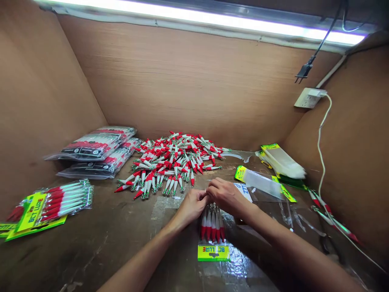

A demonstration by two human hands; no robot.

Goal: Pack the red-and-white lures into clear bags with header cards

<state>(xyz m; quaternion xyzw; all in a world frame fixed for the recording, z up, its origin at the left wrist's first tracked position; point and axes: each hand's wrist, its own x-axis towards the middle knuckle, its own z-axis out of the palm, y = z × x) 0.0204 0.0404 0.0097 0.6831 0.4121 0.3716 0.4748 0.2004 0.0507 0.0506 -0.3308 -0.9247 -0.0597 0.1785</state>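
A clear packet of fishing lures (212,229) lies in front of me, its yellow-green BCT LURE header nearest me and upside down. Inside are several red and white lures, red ends toward the header. At the packet's far end my left hand (194,201) pinches with thumb and fingers. My right hand (226,194) meets it there, fingers curled in over the same end. Their fingertips overlap, and whatever they pinch, likely the packet's edge, is mostly hidden. Just beyond both hands spreads a heap of loose red and white lures (178,158).
Filled lure packets (65,202) lie at left, before stacked plastic bags (94,148). At right are empty header packets (282,162), another flat packet (261,182), loose lures (331,219) and a white cable (320,150). A black plug (304,72) hangs above the socket (308,98).
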